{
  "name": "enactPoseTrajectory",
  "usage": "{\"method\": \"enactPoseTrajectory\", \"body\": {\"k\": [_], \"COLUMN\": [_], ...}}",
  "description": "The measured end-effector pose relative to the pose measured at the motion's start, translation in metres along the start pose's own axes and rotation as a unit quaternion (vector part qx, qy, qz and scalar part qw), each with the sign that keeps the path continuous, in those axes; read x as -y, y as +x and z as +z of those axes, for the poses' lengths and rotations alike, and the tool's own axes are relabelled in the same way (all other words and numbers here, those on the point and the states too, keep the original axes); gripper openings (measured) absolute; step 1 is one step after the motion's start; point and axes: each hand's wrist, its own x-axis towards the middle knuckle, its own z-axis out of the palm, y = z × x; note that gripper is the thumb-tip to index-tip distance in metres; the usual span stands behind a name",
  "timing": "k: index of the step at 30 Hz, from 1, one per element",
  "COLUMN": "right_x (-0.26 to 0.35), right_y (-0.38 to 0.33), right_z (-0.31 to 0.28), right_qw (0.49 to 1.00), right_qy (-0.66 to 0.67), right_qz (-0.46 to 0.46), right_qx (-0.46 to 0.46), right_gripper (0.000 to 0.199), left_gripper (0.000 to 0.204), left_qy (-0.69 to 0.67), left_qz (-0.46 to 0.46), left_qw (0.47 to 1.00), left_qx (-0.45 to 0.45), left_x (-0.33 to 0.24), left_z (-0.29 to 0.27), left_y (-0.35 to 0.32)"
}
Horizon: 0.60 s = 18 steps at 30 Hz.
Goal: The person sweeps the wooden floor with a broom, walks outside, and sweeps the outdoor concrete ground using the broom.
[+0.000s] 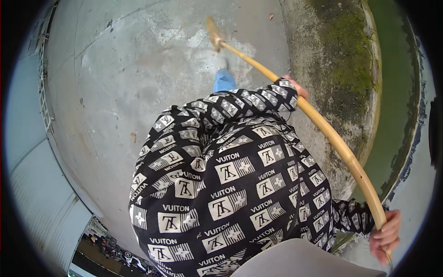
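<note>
A broom with a long, yellowish wooden handle (330,131) runs diagonally across the view. Its small tan head (214,35) is at the far end over the concrete, blurred, so I cannot tell whether it touches. My left hand (296,87) is closed round the middle of the handle, partly hidden by the patterned black-and-white sleeve. Near the handle's top end at the lower right, the fingers of my right hand (386,236) wrap round the wood. Below the broom head, a blue trouser leg or boot (224,81) shows beyond my left arm.
Grey concrete ground (106,87) spreads ahead and left, with damp patches. Along the right runs a mossy concrete ledge (348,55), and green water (400,87) lies beyond it. A pale railing (44,99) and a wall (41,189) stand at left; several bikes (127,258) are at lower left.
</note>
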Motion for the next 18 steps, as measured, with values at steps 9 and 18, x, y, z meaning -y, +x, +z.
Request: {"method": "enactPoseTrajectory", "body": {"k": [9,18], "right_x": [-0.067,-0.053], "right_y": [0.090,0.049], "right_z": [0.085,0.031], "right_qw": [0.906,0.980], "right_qy": [-0.352,-0.188], "right_qz": [0.092,0.068], "right_qx": [0.215,0.011], "right_gripper": [0.044,0.032], "left_gripper": [0.018,0.026], "left_qy": [-0.232,0.032], "left_qz": [0.217,0.024], "left_qw": [0.943,0.993], "left_qx": [0.096,0.111], "left_x": [0.036,0.050], "left_z": [0.066,-0.018], "left_y": [0.132,0.029]}}
